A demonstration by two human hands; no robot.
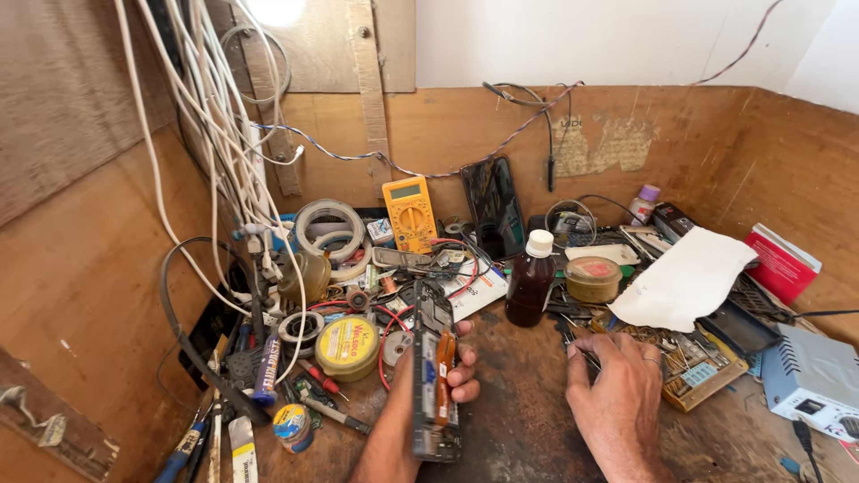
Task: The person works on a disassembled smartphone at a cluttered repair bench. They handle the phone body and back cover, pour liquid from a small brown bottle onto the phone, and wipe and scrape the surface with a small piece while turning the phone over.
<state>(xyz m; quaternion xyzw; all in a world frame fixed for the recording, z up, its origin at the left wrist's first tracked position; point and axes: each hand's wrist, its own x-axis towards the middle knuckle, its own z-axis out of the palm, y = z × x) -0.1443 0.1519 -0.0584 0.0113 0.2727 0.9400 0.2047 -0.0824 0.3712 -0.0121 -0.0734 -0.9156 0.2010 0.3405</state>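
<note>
Hidden: we cannot see our left palm; the opened black smartphone with exposed insides (pixel 436 380) covers it, and only the fingertips (pixel 463 376) show, wrapped round its 3 o'clock edge.
Cut off: both forearms leave the frame at 6 o'clock, and the phone's lower end sits just above that edge.
Hard to make out: what our right hand (pixel 617 394) pinches is thin and dark, perhaps tweezers (pixel 577 349); we cannot tell more. The small parts around it are too fine to name.
Left hand (pixel 447 385): curled closed around the phone, holding it upright along the 12–6 line.
Right hand: back facing up, fingers bent, tips nearly together on the thin tool, pointing toward 10 o'clock.
Phone, look: long, narrow, back cover off; orange strip along the middle, grey and metal parts above, dark frame.
Phone, place: lower centre of the worn wooden bench (pixel 528 420), at 9 o'clock of the right hand, near but apart.
Nearby: dark brown bottle with white cap (pixel 531 279) at 12 o'clock of the right hand; round yellow tin (pixel 347 347) at 10 o'clock of the phone; yellow multimeter (pixel 410 213) leaning on the back wall.
</note>
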